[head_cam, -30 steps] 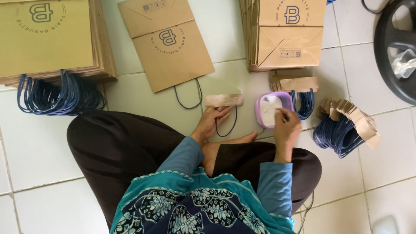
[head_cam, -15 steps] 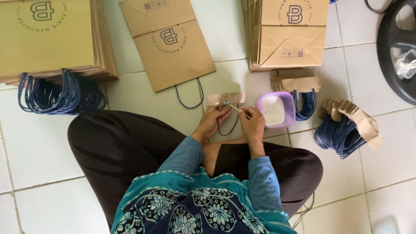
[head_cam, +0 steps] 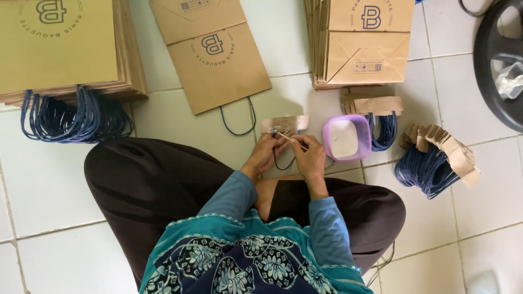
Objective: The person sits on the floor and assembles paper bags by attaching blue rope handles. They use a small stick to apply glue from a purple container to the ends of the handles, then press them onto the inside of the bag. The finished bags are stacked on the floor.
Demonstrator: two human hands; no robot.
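**Paper-bag handles on a tiled floor**

White floor tiles [head_cam: 49,190] hold stacks of brown paper bags [head_cam: 60,49] and one loose bag [head_cam: 212,54]. Bundled blue cord handles [head_cam: 436,163] lie at right, near a lilac tub [head_cam: 345,138]. Left hand [head_cam: 265,153] pinches a cardboard handle strip [head_cam: 284,124] — its cord loops below. Right hand [head_cam: 309,158] grips what seems a thin stick [head_cam: 285,138], touching the strip.

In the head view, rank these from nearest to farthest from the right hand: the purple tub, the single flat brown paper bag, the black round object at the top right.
From the right hand:
1. Purple tub, just to its right.
2. Single flat brown paper bag, up and left.
3. Black round object, far top right.
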